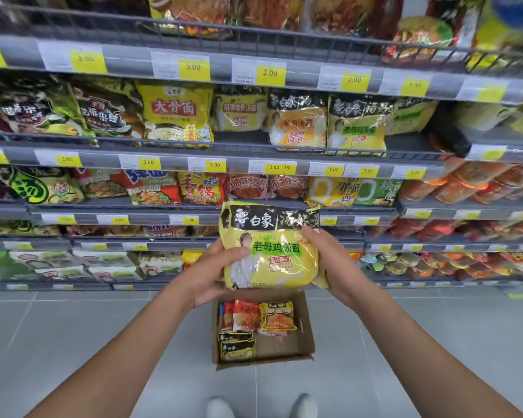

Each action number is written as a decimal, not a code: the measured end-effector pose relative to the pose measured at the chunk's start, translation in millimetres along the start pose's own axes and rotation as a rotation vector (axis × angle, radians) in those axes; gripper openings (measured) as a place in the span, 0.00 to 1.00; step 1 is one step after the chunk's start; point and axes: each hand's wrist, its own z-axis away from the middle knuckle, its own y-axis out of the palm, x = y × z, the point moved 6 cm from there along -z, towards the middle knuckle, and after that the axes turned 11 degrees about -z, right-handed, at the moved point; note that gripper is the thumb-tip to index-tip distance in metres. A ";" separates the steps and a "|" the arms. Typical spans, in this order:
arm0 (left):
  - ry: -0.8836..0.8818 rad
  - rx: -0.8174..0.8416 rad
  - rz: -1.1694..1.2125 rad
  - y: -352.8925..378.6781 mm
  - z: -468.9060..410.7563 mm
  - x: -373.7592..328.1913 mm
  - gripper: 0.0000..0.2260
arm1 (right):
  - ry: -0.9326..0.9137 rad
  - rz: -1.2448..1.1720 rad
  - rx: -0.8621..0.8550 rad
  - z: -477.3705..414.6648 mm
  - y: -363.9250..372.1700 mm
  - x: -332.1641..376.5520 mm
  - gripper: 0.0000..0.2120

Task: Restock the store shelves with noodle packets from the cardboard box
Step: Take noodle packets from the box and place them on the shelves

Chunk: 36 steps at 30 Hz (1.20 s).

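Two hands are gripping the yellow noodle packet (272, 251) upright above the cardboard box (302, 342), my left hand (207, 276) curled on its left edge, my right hand (329, 260) on its right; matching packets (357, 125) are sitting higher and rightward, nearer my right hand.

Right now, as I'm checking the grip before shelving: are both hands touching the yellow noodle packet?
Touching. The head view shows the left hand with its thumb on the yellow noodle packet and the right hand gripping its right edge.
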 end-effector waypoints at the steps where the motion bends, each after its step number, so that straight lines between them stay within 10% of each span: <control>1: 0.019 0.005 -0.015 2.9 3.4 -6.4 0.15 | -0.045 0.018 0.013 12.0 1.5 9.9 0.50; 9: 0.130 0.083 -0.065 37.8 11.9 -43.9 0.52 | -0.330 0.325 -0.093 64.5 -18.7 64.5 0.17; 17: 0.224 0.089 0.001 94.8 -2.5 -77.1 0.23 | -0.276 0.313 -0.131 60.6 -60.3 98.3 0.12; 23: 0.253 0.049 -0.054 153.3 -31.2 -99.2 0.46 | -0.184 0.090 -0.171 38.7 -121.2 118.9 0.24; 31: 0.258 -0.003 -0.001 232.3 -73.2 -120.0 0.43 | -0.278 0.024 -0.252 18.9 -207.7 179.1 0.12; 36: 0.262 -0.028 -0.044 274.0 -102.7 -115.2 0.18 | -0.283 0.004 -0.252 -5.8 -259.7 199.1 0.11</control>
